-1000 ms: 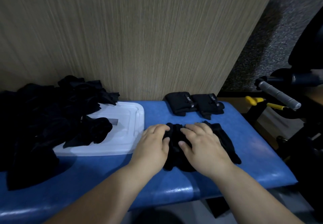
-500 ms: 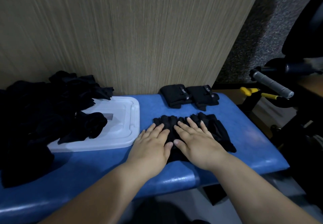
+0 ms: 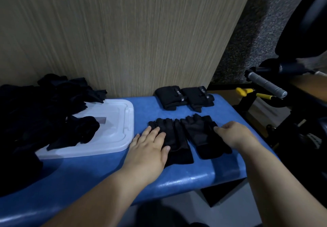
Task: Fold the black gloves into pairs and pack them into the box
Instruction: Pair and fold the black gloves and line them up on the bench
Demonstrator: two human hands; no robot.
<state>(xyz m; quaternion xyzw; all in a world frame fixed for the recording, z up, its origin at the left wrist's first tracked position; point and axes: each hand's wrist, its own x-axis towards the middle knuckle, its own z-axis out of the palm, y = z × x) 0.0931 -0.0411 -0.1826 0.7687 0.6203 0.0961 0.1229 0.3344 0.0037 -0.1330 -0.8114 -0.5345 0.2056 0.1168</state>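
Pairing layout: left hand (image 3: 150,147) pins left glove (image 3: 177,138) flat under straight fingers (image 3: 156,132) as anchor; right hand (image 3: 235,135) meets outer edge of right glove (image 3: 200,134), grasp indiscernible, presumably to fold across.

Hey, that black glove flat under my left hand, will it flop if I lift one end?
Probably floppy: the glove lies flat and creased on the blue bench, like soft fabric. Likely light too; the folded gloves behind it sit bundled small. It should not roll, lying so flat.

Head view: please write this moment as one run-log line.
left hand flat on left glove | right hand at right glove edge, grip unclear | folded gloves behind
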